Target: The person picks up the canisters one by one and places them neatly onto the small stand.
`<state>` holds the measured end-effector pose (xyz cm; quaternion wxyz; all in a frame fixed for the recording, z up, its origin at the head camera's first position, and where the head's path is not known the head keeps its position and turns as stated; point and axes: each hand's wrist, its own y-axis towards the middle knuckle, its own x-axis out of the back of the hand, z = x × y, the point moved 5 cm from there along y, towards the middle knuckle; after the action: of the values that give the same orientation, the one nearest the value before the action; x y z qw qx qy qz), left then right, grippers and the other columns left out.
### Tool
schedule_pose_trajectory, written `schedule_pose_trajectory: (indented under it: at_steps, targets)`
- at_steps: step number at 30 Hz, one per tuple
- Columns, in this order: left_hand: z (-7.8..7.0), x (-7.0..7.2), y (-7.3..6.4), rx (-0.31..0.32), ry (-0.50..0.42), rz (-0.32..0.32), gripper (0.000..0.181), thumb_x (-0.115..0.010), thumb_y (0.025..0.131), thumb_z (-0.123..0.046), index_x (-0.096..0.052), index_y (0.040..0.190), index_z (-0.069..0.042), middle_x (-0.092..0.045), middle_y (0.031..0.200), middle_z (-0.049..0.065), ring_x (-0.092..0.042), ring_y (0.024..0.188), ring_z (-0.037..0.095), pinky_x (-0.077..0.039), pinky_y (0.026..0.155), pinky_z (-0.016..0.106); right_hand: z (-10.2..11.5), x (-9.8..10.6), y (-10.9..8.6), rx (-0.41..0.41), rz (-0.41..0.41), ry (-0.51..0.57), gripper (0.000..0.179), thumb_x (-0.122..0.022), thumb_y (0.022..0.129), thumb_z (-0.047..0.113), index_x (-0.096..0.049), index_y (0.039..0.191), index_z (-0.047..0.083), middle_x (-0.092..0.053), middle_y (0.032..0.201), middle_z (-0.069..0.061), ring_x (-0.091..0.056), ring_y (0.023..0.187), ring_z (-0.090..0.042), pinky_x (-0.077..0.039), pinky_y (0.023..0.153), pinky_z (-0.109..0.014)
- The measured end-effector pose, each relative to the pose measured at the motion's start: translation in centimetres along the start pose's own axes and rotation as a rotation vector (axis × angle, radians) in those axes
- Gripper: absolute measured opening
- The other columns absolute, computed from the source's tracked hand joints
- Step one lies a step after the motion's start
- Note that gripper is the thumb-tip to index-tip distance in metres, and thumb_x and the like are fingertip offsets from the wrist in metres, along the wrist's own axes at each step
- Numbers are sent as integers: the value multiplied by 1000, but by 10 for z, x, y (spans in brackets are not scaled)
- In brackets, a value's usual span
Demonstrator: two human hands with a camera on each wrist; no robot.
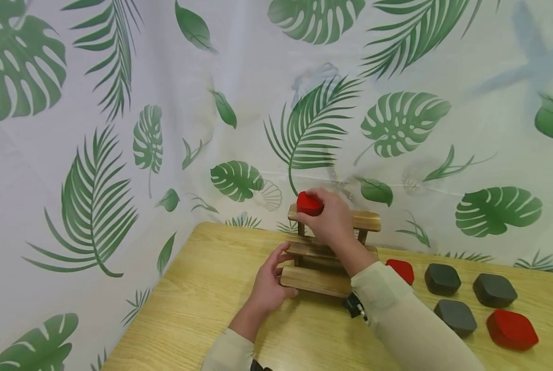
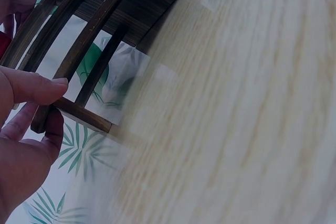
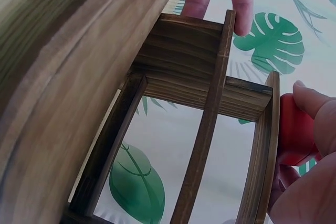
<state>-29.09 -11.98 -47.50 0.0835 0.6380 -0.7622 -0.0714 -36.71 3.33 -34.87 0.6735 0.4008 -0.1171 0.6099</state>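
Observation:
A small three-tier wooden stand (image 1: 315, 281) sits near the back of the table. Between the thumb and fingers of my right hand (image 1: 333, 220) is a red rounded block (image 1: 308, 204), held at the left part of the stand's top slat. The right wrist view shows that red block (image 3: 295, 129) against the top slat; whether its weight rests there I cannot tell. My left hand (image 1: 269, 282) grips the stand's left end. In the left wrist view, its thumb (image 2: 44, 88) and a finger pinch the end of a slat.
Right of the stand lie more rounded blocks: a red block (image 1: 401, 271) partly behind my right sleeve, dark grey blocks (image 1: 443, 279) (image 1: 494, 289), a grey block (image 1: 456, 317) and a red block (image 1: 513, 330). A leaf-patterned cloth (image 1: 253, 129) hangs behind the table (image 1: 202, 288).

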Motion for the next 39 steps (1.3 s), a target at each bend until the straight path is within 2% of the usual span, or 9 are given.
schedule_pose_trajectory:
  at_steps: [6,17,25,39]
  targets:
    - [-2,1,0,2,9,-5,111,-66,60,36,-40,153,-19,-52,138,16,-57,109,37,-54,77,40,-1,2,-4,-39,7,58,71,-89,76,28,-58,139,15,-61,129,-13,-56,112,-33,-51,88,-49]
    - [-1,-1,0,14,-5,-2,112,-65,60,37,-41,153,-20,-52,138,15,-56,110,37,-54,77,40,-7,14,-12,-79,-4,125,76,-90,74,19,-56,142,16,-60,131,-13,-58,109,-36,-51,88,-49]
    - [-1,-1,-1,15,-2,-3,113,-65,61,37,-40,154,-21,-51,139,15,-56,111,37,-54,77,40,-11,21,-17,-59,-51,213,69,-89,76,14,-59,138,14,-57,136,-13,-58,116,-36,-50,92,-49]
    - [2,0,0,25,2,-6,113,-67,62,36,-41,153,-25,-52,139,12,-56,111,35,-55,77,40,-17,32,-23,-29,-100,251,66,-89,75,15,-62,134,10,-59,134,-11,-58,115,-37,-50,92,-49]
